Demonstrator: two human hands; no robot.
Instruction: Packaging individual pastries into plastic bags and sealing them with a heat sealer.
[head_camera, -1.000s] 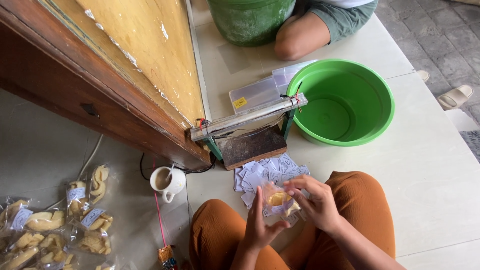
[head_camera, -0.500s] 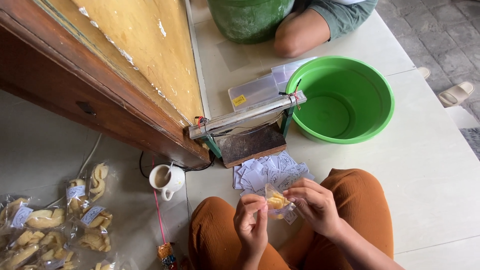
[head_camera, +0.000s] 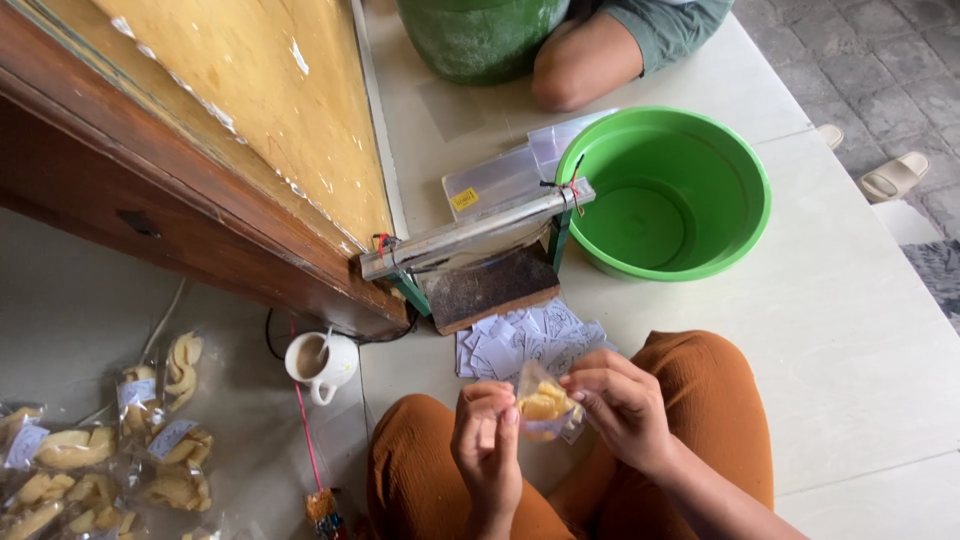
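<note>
I sit cross-legged in orange trousers. A small clear plastic bag of yellow chips (head_camera: 543, 406) is between my two hands above my lap. My left hand (head_camera: 487, 442) pinches the bag's left side with fingers curled. My right hand (head_camera: 626, 405) grips the bag's right edge near its top. Just beyond my hands lies a pile of small white paper labels (head_camera: 525, 338) on the floor. Behind the labels stands a metal bar sealer on a dark wooden base (head_camera: 478, 255).
An empty green basin (head_camera: 668, 192) sits right of the sealer. Another person's knee (head_camera: 582, 62) and a green bucket (head_camera: 480, 35) are at the top. A white cup with a spoon (head_camera: 318, 362) and several filled chip bags (head_camera: 110, 450) lie left. A wooden door frame (head_camera: 180, 190) runs diagonally.
Both hands drew the bag slightly lower and closer to me; the left hand shifted from cupping the bag's side to pinching it.
</note>
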